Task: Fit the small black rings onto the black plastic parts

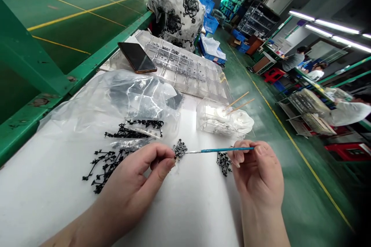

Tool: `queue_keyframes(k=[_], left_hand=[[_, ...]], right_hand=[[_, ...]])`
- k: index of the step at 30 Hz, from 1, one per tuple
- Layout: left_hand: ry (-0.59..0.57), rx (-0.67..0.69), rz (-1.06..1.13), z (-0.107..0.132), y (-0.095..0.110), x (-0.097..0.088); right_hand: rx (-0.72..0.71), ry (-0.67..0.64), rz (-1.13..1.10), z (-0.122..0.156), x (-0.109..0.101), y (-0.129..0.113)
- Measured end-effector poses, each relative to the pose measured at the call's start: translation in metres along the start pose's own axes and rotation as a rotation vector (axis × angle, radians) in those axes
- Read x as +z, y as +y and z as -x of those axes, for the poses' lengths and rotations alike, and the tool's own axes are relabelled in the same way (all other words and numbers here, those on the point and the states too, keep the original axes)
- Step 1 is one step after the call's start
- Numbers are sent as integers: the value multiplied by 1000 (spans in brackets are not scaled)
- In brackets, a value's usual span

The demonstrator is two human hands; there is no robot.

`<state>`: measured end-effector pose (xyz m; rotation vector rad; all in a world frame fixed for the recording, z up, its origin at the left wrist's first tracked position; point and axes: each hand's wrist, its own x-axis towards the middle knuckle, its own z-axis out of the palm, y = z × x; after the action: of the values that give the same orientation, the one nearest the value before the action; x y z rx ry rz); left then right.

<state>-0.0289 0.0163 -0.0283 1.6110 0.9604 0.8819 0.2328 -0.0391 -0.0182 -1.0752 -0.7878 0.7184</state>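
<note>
My left hand [145,170] pinches a small black cluster of round plastic parts [180,149] between thumb and forefinger, just above the white table [188,208]. My right hand [257,170] grips a thin blue-handled brush [223,149], held level, with its tip touching that cluster. A second small black cluster [223,162] lies on the table by my right fingers. More black plastic sprues [106,164] are scattered left of my left hand.
A crumpled clear plastic bag [124,104] lies behind the sprues. A clear box [217,119] holds white cloth and wooden sticks. Further back a compartment tray [185,65] carries a phone [136,57]. A person in a floral top [178,11] sits beyond. Green frame [34,85] at left.
</note>
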Motion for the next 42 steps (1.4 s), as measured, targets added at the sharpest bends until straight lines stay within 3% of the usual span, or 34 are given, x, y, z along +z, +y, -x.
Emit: queue_keyframes(k=[28,31,36,42], left_hand=[[-34,59,-93,-2,-1,-4],[-28,55,-121,-1,-5,-5],[89,-3,-165,3,-18,2],[136,119,-200,1,-38,4]], right_hand=[[-63,-3,-8,-5,-6,-1],[-81,113,-41,-18,-16,-3],[-61,570,41,-51,-48,1],[19,707,162,-70,-77,24]])
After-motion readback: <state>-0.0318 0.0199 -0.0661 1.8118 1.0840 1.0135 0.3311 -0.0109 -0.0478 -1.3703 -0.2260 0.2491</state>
